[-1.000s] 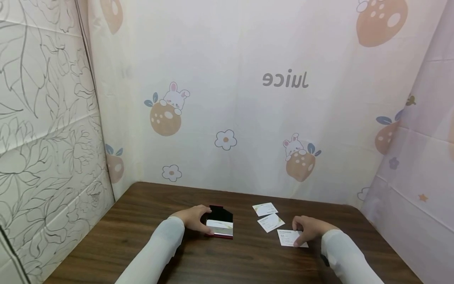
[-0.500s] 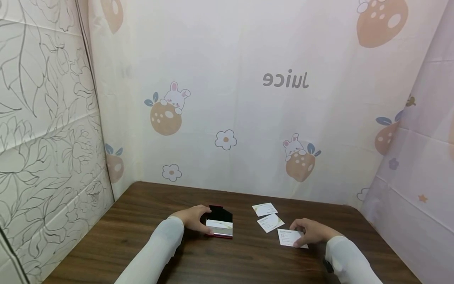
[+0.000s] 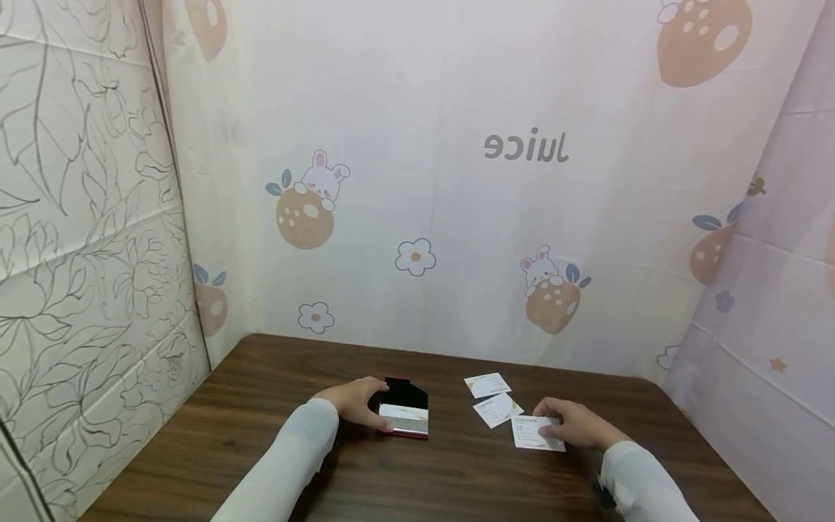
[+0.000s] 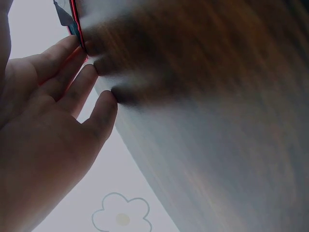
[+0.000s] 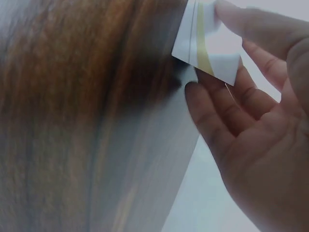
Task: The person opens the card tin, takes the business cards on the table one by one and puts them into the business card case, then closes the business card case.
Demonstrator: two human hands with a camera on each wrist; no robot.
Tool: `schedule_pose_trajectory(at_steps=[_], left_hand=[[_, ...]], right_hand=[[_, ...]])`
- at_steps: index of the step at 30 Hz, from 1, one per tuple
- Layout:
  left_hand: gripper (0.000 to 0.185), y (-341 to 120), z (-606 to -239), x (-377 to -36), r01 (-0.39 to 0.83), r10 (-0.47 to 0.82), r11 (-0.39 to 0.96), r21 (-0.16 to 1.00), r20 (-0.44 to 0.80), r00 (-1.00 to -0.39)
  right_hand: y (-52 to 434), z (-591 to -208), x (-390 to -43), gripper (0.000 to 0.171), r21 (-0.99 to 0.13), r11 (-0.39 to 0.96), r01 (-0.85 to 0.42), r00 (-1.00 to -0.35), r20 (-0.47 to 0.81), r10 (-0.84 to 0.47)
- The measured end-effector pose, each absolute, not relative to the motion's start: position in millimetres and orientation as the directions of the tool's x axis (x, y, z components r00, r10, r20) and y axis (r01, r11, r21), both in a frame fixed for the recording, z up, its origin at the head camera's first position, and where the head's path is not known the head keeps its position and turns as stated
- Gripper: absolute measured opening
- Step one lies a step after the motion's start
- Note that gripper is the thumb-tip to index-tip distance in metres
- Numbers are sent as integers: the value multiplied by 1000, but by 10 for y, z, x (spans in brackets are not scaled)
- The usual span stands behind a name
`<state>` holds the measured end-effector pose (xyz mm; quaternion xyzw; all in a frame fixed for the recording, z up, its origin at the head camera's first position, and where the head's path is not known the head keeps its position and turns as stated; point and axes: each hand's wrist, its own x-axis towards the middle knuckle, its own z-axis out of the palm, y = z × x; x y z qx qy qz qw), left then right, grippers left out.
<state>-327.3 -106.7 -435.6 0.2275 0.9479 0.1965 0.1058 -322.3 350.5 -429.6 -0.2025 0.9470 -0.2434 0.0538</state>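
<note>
Pinching one end of a white card, the right hand sits on the right of the head view, thumb across the printed face and the other fingers curled behind the card's right edge. The card's far left corner comes up close to a middle card; whether the two touch I cannot tell. Beyond lies a far card, just beside the middle one on the brown bench. The left hand grips a black holder with a red edge from its left side, thumb at the near corner and a finger at the far corner; a pale card shows in its nearer part.

From the left wrist, the fingertips meet the holder's red edge at the upper left, the rest of it cropped, while the lowest finger rests apart from it beside the bench surface.

From the right wrist, the thumb presses the card's face near its top, with fingers behind; a yellow stripe runs down it, and the lowest fingertip sits below, clear of its edge.
</note>
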Motion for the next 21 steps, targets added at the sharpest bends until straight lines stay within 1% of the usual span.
schedule_pose_trajectory(at_steps=[3, 9, 13, 21], left_hand=[[84, -1068, -4353, -3281, 383, 469, 822, 422, -119, -875], [83, -1070, -4340, -3279, 383, 469, 821, 424, -119, -875], [82, -1076, -4330, -3276, 394, 479, 816, 423, -114, -871], [82, -1084, -4338, -3283, 400, 485, 812, 425, -110, -867]], right_hand=[[3503, -4323, -3228, 16, -490, 796, -356, -918, 23, -396], [3517, -4352, -3237, 10, -520, 761, -388, -904, 54, -425], [3517, -4339, -3226, 9, -555, 734, -391, -899, 59, -434], [3471, -4304, -3180, 9, -571, 710, -412, -890, 84, -449]])
